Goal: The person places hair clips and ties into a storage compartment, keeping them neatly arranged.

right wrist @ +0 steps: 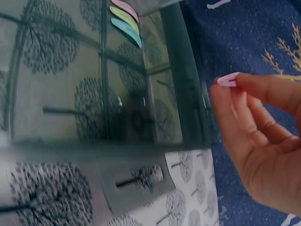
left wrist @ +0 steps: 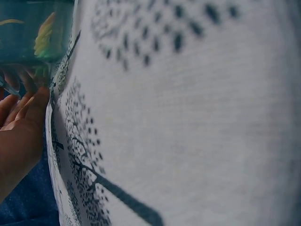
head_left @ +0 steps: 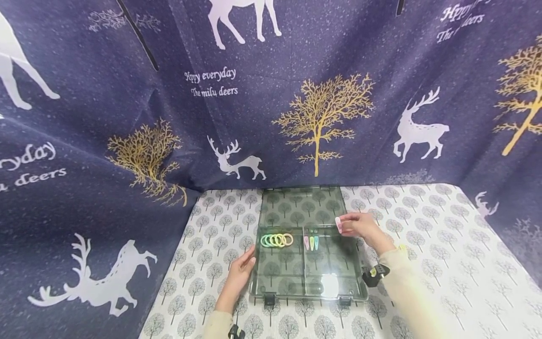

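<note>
A dark see-through plastic box (head_left: 280, 269) lies on the table with its lid (head_left: 301, 207) folded back. Between thumb and index finger, my right hand (head_left: 361, 227) pinches a pink snap hair clip (right wrist: 228, 80), above the box's back right corner. In the box's right part, pink, yellow and blue hair clips (head_left: 311, 243) lie side by side. Several pastel rings (head_left: 277, 240) overlap in a row in the left part. My left hand (head_left: 242, 269) rests against the box's left side with fingers extended; the left wrist view shows only part of this hand (left wrist: 21, 136).
A white cloth with grey trees covers the table (head_left: 203, 273). Behind it hangs a dark blue curtain (head_left: 254, 127) with deer and gold trees. A divider (head_left: 303, 263) splits the box, and two latches (head_left: 269, 299) sit on its front edge.
</note>
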`<state>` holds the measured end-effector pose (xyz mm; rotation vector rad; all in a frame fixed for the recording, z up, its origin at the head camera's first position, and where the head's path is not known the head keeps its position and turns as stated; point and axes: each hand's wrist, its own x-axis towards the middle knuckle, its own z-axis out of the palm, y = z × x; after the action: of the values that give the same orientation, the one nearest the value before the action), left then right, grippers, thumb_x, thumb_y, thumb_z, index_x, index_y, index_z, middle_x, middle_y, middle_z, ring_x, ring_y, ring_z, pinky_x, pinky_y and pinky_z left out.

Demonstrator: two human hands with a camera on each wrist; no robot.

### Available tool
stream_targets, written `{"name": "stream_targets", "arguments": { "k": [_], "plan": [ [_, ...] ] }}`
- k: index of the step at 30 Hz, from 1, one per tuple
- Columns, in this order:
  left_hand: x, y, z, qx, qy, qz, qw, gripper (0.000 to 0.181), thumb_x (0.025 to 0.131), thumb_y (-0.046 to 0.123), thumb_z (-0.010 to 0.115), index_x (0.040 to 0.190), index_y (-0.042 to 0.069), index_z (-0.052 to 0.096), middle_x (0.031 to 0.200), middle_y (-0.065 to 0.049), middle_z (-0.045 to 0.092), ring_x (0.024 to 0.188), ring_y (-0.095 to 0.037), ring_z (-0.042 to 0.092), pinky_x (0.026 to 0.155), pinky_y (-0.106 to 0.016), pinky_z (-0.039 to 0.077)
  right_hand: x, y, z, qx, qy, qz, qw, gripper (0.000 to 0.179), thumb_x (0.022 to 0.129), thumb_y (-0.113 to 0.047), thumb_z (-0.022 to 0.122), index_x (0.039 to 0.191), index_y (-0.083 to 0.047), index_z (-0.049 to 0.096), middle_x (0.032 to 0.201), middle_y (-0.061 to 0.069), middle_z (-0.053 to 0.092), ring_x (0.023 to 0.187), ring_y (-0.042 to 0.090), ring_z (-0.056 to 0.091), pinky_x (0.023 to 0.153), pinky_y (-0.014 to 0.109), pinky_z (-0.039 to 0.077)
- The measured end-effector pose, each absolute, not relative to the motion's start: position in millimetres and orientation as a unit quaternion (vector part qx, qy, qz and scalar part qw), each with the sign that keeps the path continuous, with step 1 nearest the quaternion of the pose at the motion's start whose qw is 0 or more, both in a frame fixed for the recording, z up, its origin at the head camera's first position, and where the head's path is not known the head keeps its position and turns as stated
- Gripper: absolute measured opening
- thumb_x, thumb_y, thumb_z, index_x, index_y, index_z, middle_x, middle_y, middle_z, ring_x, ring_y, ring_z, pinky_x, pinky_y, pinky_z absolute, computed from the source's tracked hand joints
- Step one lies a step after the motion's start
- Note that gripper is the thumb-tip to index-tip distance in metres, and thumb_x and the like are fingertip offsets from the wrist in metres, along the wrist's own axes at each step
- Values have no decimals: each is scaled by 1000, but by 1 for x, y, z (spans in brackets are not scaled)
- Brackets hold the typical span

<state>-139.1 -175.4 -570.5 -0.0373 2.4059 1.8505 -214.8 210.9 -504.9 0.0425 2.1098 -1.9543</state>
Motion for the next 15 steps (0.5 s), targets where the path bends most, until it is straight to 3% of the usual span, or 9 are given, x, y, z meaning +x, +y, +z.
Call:
{"name": "stream_targets", "arguments": {
  "k": [10,15],
  "plan": [
    [-142,-176,-575,-17,789,612,52,45,99,14,53,142,9,45,146,-13,43,132,-35,43,113,-46,31,-212,185,-510,38,722,-668,176,35,85,6,62,116,20,54,84,10,71,74,18,69,84,44,58],
    [-136,-172,-556,-16,784,617,57,44,98,9,52,141,4,45,145,-18,42,131,-38,43,113,-48,30,-209,172,-514,65,727,-660,177,35,84,8,63,115,21,53,83,14,70,71,19,69,78,40,61]
  ]
}}
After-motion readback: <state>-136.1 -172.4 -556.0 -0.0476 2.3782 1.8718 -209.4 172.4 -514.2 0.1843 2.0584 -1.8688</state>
